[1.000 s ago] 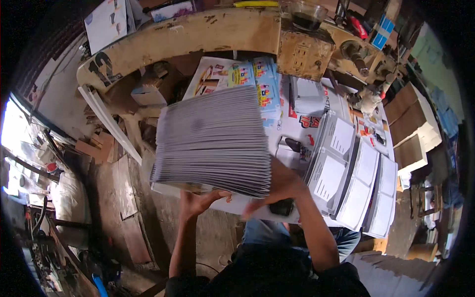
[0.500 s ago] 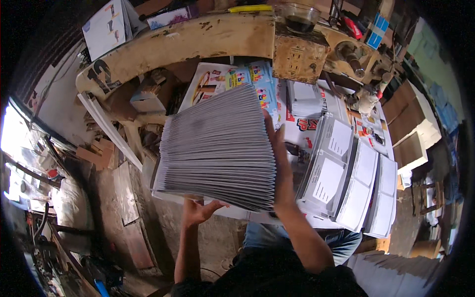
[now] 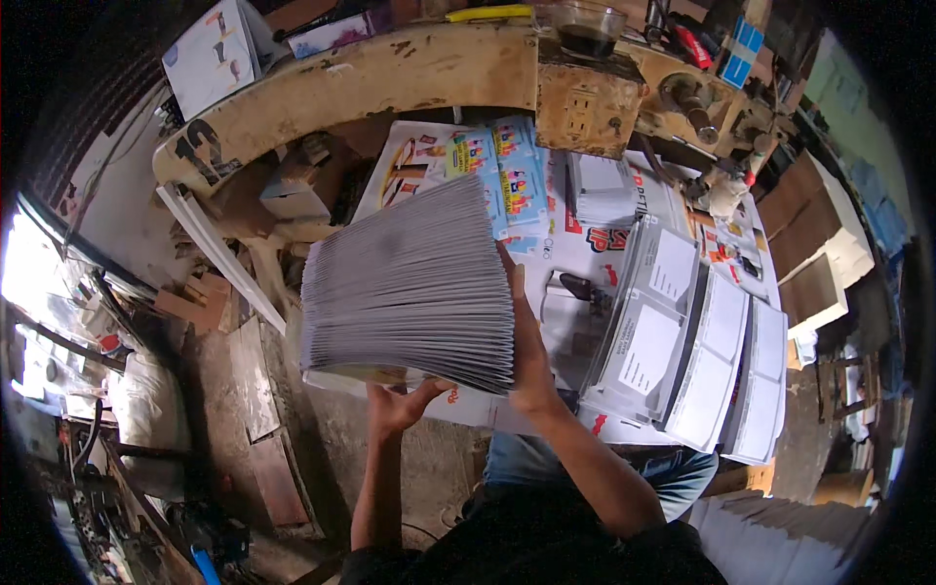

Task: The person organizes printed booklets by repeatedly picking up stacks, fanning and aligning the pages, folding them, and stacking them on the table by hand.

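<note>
A thick stack of folded paper sheets [image 3: 409,292], their folded edges fanned in rows, is held up over the near left of the table. My left hand [image 3: 398,408] supports it at its near lower edge, thumb stretched toward the right and the other fingers hidden beneath the stack. Along the right side of the stack presses my right hand [image 3: 529,356], most of its fingers out of sight behind the paper. To the right, several piles of printed white sheets [image 3: 648,346] lie side by side on the poster-covered tabletop [image 3: 565,341].
Across the far side runs a worn cream-coloured machine arm [image 3: 390,73], with a glass bowl of dark liquid [image 3: 587,37] on it. Colourful printed leaflets [image 3: 512,180] and a smaller paper stack [image 3: 600,185] lie beneath. Cardboard boxes [image 3: 814,234] stand at the right.
The paper stack and both hands have shifted; the stack and my right hand moved left, uncovering more of the leaflets and poster. The piles at the right stay put.
</note>
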`<state>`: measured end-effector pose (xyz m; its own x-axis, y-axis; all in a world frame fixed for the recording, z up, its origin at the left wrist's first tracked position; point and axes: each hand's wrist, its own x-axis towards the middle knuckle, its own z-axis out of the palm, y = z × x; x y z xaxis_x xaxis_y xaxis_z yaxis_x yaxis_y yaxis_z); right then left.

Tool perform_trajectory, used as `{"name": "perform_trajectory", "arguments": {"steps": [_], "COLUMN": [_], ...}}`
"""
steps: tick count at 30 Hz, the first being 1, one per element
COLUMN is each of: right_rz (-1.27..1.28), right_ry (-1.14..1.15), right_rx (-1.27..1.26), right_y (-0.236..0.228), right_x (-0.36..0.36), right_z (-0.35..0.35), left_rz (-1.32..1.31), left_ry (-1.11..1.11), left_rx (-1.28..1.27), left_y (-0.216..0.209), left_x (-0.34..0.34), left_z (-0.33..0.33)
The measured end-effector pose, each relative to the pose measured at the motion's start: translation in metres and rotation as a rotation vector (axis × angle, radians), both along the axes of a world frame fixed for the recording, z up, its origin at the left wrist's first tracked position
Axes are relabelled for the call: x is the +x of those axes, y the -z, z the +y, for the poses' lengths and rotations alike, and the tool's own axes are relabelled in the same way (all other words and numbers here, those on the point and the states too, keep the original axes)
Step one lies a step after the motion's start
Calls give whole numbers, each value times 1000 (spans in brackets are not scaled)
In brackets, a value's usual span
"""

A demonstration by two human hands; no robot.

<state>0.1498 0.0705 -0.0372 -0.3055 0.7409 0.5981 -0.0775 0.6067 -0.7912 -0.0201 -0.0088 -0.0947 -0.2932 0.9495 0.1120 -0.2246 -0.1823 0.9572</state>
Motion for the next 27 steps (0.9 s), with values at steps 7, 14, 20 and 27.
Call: {"name": "perform_trajectory", "arguments": {"steps": [7, 14, 20, 27], "right_rz": [257, 297, 93, -488], "right_ry": [-136, -117, -233, -122], "right_rx": [-383, -361, -56, -30], "right_y": [-14, -21, -3, -19], "right_x": [-4, -10, 16, 41], "right_z": [-4, -2, 17, 24], "left_rz": [-48, 150, 215, -368], "left_ry": [7, 115, 40, -7], "left_rx": [47, 84, 124, 117], "left_y": [-1, 45, 57, 107], "left_x": [6, -31, -37, -59], "left_z": [-3, -4, -3, -5]}}
